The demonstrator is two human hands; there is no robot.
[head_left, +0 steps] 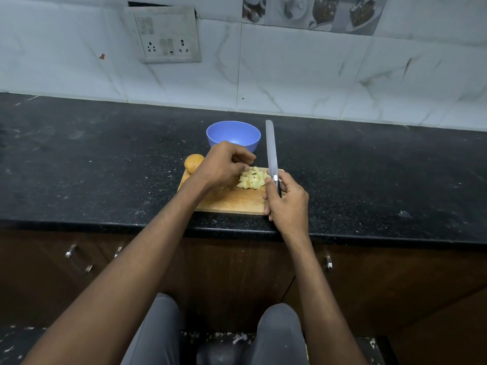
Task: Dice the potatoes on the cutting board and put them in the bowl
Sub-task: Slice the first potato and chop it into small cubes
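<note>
The diced potato pieces (pixel 251 179) lie heaped on the cutting board (pixel 232 200), just beside the curled fingers (pixel 243 156) of the left hand (pixel 224 164), which seem to hold nothing, though the view is poor. The right hand (pixel 286 198) grips the knife (pixel 271 154), its blade pointing away towards the wall. The blue bowl (pixel 233 135) stands on the tabletop (pixel 105 167) just beyond the board, nearer the left hand, and a whole potato (pixel 193 163) waits at the board's far left corner.

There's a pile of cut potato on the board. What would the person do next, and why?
Probably scoop the diced potato into the blue bowl: the left hand is already at the pile, the bowl looks empty, and the right hand holds the knife raised.
</note>
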